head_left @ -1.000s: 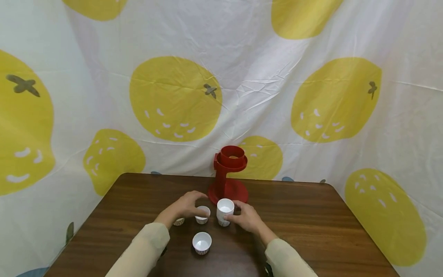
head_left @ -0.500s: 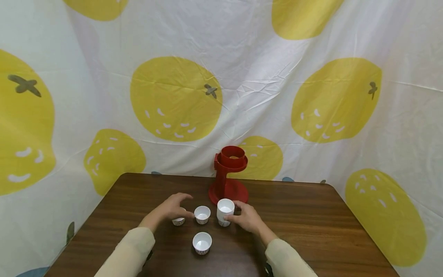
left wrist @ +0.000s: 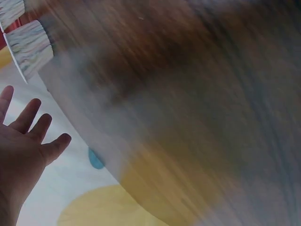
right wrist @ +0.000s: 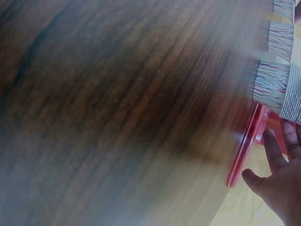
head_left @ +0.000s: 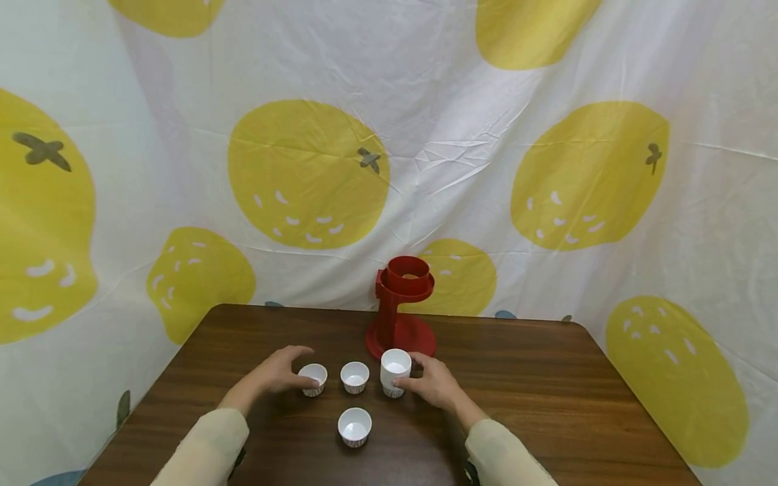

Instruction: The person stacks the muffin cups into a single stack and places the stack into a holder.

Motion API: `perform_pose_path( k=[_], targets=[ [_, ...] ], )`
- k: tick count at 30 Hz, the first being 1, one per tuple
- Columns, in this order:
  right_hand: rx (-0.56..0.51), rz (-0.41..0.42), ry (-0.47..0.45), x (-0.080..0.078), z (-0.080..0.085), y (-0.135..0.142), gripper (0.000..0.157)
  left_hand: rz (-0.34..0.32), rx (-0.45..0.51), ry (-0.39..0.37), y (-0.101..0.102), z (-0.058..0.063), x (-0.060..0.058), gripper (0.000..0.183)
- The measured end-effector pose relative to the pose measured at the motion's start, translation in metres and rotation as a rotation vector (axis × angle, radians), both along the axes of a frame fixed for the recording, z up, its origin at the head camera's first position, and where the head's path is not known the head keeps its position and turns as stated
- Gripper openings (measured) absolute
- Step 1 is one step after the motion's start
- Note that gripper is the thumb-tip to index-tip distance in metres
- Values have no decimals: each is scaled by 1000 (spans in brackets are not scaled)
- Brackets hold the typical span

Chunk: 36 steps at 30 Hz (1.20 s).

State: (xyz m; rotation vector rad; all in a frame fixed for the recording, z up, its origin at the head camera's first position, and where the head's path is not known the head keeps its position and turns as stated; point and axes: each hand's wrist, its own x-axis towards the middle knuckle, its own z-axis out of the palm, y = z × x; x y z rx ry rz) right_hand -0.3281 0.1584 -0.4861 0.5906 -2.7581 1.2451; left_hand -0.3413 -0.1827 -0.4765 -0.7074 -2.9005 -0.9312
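Observation:
My right hand (head_left: 434,381) grips a stack of white paper baking cups (head_left: 391,371), thumb in front and fingers behind. In the right wrist view the ribbed upper cups (right wrist: 292,94) sit on a cup with streaky printed sides (right wrist: 272,86). My left hand (head_left: 273,372) is at the leftmost baking cup (head_left: 313,371), its thumb overlapping the cup's front. The left wrist view shows those fingers (left wrist: 32,115) spread, below a printed cup (left wrist: 30,49). A middle cup (head_left: 355,375) and a front cup (head_left: 355,425) stand upright, open side up.
A red stand (head_left: 387,324) with a round base and a ring-shaped top holder stands right behind the stack. The brown wooden table (head_left: 535,378) ends at a white cloth (head_left: 437,169) printed with yellow lemons.
My left hand has moved left, away from the middle cup and over to the leftmost cup. The right hand stays on the stack. The cups stand where they were.

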Motion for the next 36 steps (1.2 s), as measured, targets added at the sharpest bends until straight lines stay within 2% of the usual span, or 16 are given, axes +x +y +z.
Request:
perform_pose_path(
  k=[11, 19, 29, 36],
  targets=[
    [-3, -1, -9, 0, -1, 0, 59, 78, -3, -88, -8, -8, 4, 75],
    [-3, -5, -15, -1, -1, 0, 59, 96, 15, -146, -6, -13, 5, 72],
    [32, -27, -29, -3, -2, 0, 61, 99, 8, -144, -1, -16, 4, 67],
    [18, -14, -20, -2, -2, 1, 60, 110, 1, -144, 1, -12, 3, 66]
  ],
)
